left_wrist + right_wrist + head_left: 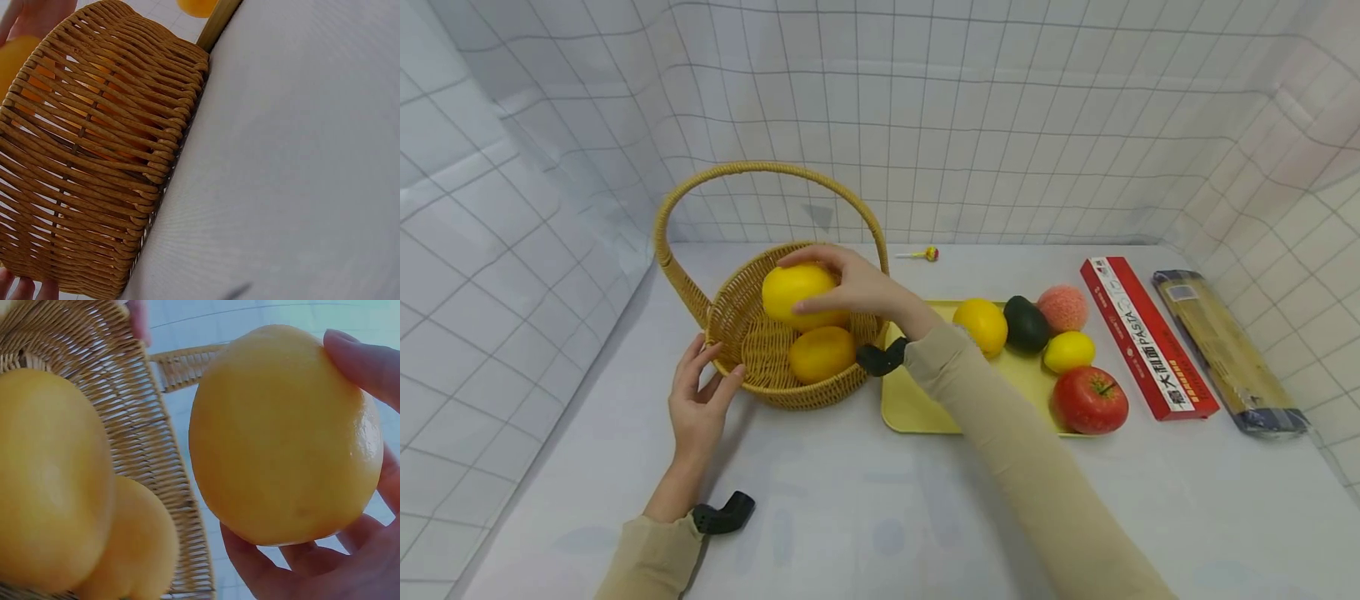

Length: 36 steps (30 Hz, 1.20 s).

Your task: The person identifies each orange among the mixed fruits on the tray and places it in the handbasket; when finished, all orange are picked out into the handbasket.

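My right hand [868, 292] holds a large, smooth yellow fruit [797, 296], rounded like a mango, over the wicker basket [797, 400]. In the right wrist view, thumb and fingers curl round this held fruit [281, 437] from the right. Inside the basket rests an orange-yellow fruit [822, 354]; the right wrist view shows a larger yellow one [47, 481] beside a smaller one [137, 540]. My left hand [694, 417] grips the basket's rim at its near left, thumb and fingers spread along it. Its fingertips [25, 290] show at the basket's edge in the left wrist view.
Right of the basket, a yellow tray [917, 408] bears an orange [981, 327], an avocado [1026, 323], a pink ball-like fruit [1063, 308], a lemon [1069, 352] and a red apple [1090, 400]. Beyond lie a red pasta box [1150, 337] and a flat packet [1228, 350]. A lollipop [931, 253] lies behind.
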Each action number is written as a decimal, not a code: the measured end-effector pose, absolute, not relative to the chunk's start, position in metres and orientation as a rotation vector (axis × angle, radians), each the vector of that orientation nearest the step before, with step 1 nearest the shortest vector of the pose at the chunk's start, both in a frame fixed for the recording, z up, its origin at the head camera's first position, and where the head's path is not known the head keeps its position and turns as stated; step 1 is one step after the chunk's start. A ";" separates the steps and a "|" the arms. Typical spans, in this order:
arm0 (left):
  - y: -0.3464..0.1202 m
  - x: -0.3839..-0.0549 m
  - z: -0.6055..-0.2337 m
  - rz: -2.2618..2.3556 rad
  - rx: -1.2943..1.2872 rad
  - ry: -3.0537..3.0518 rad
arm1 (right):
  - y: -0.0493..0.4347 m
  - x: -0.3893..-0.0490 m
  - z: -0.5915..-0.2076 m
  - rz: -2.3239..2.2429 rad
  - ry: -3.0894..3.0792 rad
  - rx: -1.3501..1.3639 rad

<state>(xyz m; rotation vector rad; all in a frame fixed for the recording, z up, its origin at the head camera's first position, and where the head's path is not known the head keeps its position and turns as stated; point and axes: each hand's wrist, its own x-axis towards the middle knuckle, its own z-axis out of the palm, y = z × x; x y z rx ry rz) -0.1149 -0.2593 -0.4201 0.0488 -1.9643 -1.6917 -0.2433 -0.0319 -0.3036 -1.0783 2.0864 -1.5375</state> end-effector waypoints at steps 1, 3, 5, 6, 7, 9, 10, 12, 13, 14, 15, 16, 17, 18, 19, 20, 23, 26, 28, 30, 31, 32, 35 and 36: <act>-0.260 -0.115 -0.421 -1.692 0.046 -1.963 | -0.039 -0.245 -0.305 -1.517 2.094 -1.084; -0.260 -0.115 -0.421 -1.691 0.042 -1.960 | -0.051 -0.248 -0.309 -1.479 2.114 -1.089; -0.259 -0.115 -0.421 -1.694 0.039 -1.956 | -0.061 -0.251 -0.313 -1.454 2.118 -1.076; -0.259 -0.115 -0.421 -1.699 0.039 -1.952 | -0.066 -0.251 -0.316 -1.445 2.115 -1.068; -0.259 -0.114 -0.421 -1.706 0.041 -1.951 | -0.069 -0.251 -0.319 -1.433 2.117 -1.066; -0.258 -0.113 -0.421 -1.709 0.047 -1.958 | -0.076 -0.252 -0.324 -1.410 2.119 -1.074; -0.258 -0.113 -0.421 -1.709 0.051 -1.963 | -0.079 -0.252 -0.326 -1.399 2.121 -1.081; -0.258 -0.113 -0.422 -1.704 0.060 -1.971 | -0.085 -0.251 -0.329 -1.371 2.128 -1.115; -0.259 -0.113 -0.422 -1.701 0.063 -1.973 | -0.087 -0.251 -0.330 -1.350 2.136 -1.137; -0.259 -0.113 -0.422 -1.696 0.062 -1.976 | -0.089 -0.251 -0.331 -1.332 2.140 -1.154; -0.259 -0.113 -0.422 -1.692 0.062 -1.977 | -0.091 -0.250 -0.331 -1.312 2.143 -1.166; -0.259 -0.113 -0.422 -1.694 0.060 -1.973 | -0.092 -0.250 -0.331 -1.287 2.147 -1.175; -0.260 -0.113 -0.421 -1.694 0.057 -1.972 | -0.093 -0.249 -0.331 -1.260 2.151 -1.175; -0.260 -0.114 -0.421 -1.699 0.054 -1.968 | -0.093 -0.249 -0.331 -1.234 2.151 -1.175; -0.260 -0.114 -0.421 -1.704 0.052 -1.965 | -0.093 -0.249 -0.332 -1.213 2.148 -1.172; -0.260 -0.113 -0.421 -1.704 0.052 -1.967 | -0.093 -0.248 -0.332 -1.199 2.143 -1.167; -0.260 -0.114 -0.420 -1.703 0.056 -1.973 | -0.092 -0.248 -0.334 -1.188 2.118 -1.160; -0.259 -0.114 -0.419 -1.694 0.058 -1.985 | -0.090 -0.249 -0.334 -1.211 2.079 -1.153; -0.259 -0.114 -0.419 -1.694 0.056 -1.987 | -0.087 -0.250 -0.335 -1.212 2.082 -1.147; -0.259 -0.114 -0.419 -1.696 0.058 -1.986 | -0.085 -0.252 -0.334 -1.217 2.090 -1.142; -0.259 -0.114 -0.419 -1.698 0.060 -1.985 | -0.083 -0.252 -0.334 -1.220 2.096 -1.143; -0.259 -0.114 -0.419 -1.701 0.063 -1.983 | -0.081 -0.252 -0.333 -1.230 2.099 -1.144; -0.259 -0.114 -0.419 -1.700 0.077 -1.984 | -0.072 -0.250 -0.328 -1.270 2.096 -1.149; -0.260 -0.113 -0.419 -1.695 0.080 -1.988 | -0.069 -0.249 -0.326 -1.286 2.091 -1.151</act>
